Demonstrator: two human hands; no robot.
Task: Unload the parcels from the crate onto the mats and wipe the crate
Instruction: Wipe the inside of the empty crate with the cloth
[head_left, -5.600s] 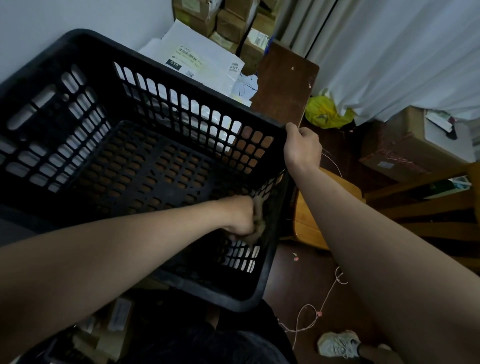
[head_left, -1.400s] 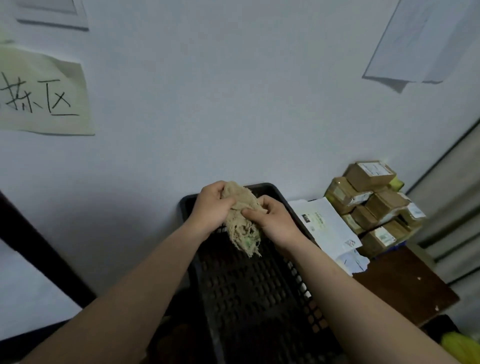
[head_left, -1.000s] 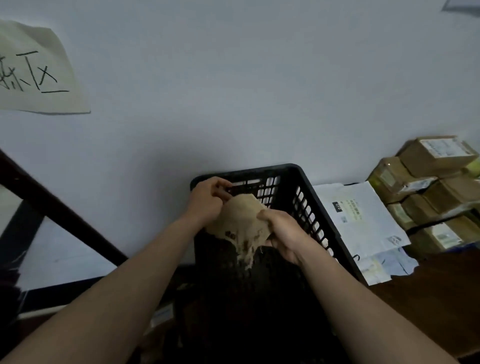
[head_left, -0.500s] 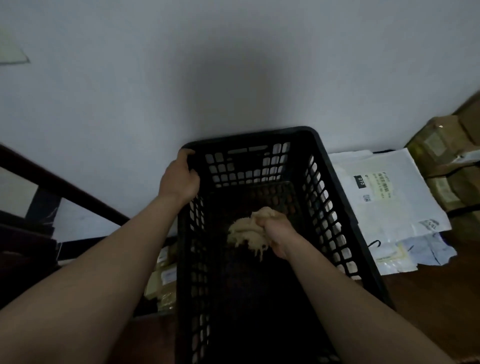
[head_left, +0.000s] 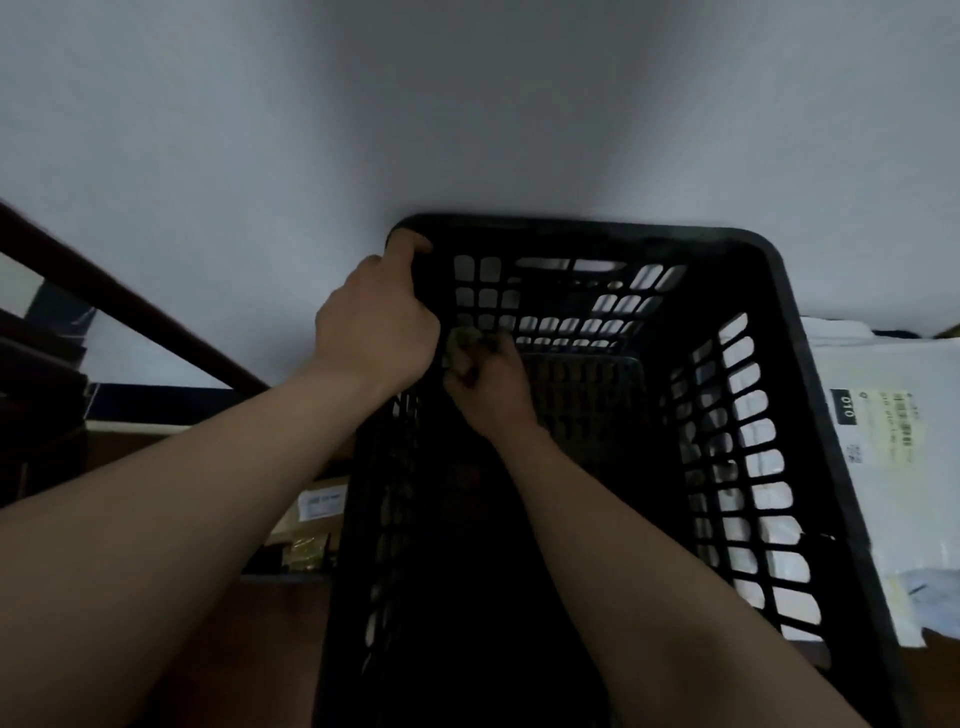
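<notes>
Moved left, rag (one crate), two hands

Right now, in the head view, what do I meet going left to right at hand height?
Dark wooden rail → left hand → right hand clutching the cloth → right wall of the crate → white mailer with a label.

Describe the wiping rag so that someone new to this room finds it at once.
Start from the black slatted crate against the pale wall. Inside, near its far left corner, the right hand holds a crumpled rag, beside the left hand gripping the rim. It is the only pale, soft thing amid black plastic.
</notes>
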